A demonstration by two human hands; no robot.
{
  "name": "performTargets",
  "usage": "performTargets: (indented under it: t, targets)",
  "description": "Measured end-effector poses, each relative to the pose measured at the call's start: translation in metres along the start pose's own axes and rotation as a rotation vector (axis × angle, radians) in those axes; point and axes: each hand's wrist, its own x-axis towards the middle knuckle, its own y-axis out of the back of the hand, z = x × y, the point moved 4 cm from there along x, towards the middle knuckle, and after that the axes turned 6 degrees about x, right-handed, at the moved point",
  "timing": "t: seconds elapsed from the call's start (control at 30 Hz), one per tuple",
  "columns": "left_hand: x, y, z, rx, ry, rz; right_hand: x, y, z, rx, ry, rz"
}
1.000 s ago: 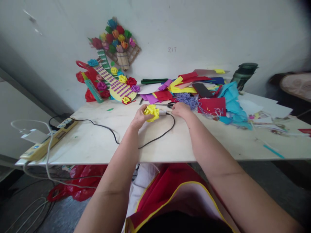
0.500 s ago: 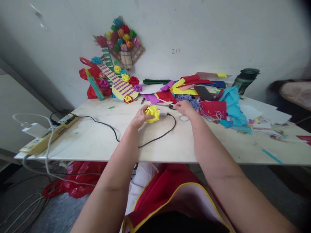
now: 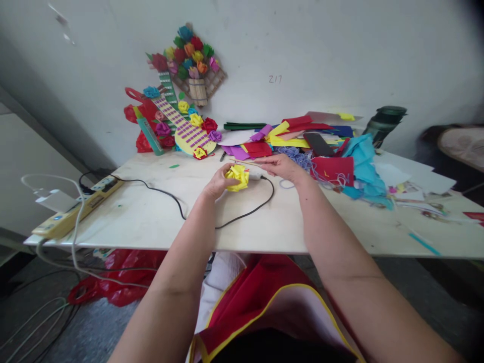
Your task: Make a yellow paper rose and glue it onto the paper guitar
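My left hand (image 3: 218, 182) is closed round a yellow paper flower (image 3: 237, 178), held just above the table. A thin, light wooden stick (image 3: 245, 162) extends leftward from the fingers of my right hand (image 3: 282, 166), its tip near the top of the flower. The fingers of that hand are pressed together on the stick. Behind and right of the flower lies a white tool (image 3: 256, 174) with a black cord (image 3: 270, 199); the flower hides its front part, so its kind is unclear.
A yellow power strip (image 3: 79, 206) with a white charger lies at the left edge. Paper-flower decorations (image 3: 192, 131) lean on the wall, beside a green glue bottle (image 3: 149, 133). Coloured paper, purple yarn (image 3: 297, 157), a phone (image 3: 318, 145) and a dark bottle (image 3: 385, 123) occupy the back right.
My right hand has shifted slightly left and turned flatter, bringing the stick over the top of the flower. My left hand stays in place with the flower.
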Motion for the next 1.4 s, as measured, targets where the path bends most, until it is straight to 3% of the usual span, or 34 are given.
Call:
performTargets:
  t: [0.4,0.83,1.1,1.4]
  targets:
    - [0.005,0.003,-0.006,0.034,-0.035,0.036,0.002,-0.017,-0.004,0.013,-0.078,-0.118]
    - [0.003,0.010,-0.002,-0.058,-0.058,0.071,-0.007,0.016,0.001,-0.120,-0.095,-0.083]
    - [0.002,0.009,-0.001,-0.055,-0.063,0.045,-0.007,0.022,0.005,-0.213,-0.123,-0.056]
    - [0.002,0.004,-0.002,-0.047,-0.030,0.009,0.000,0.013,0.004,-0.200,0.003,-0.056]
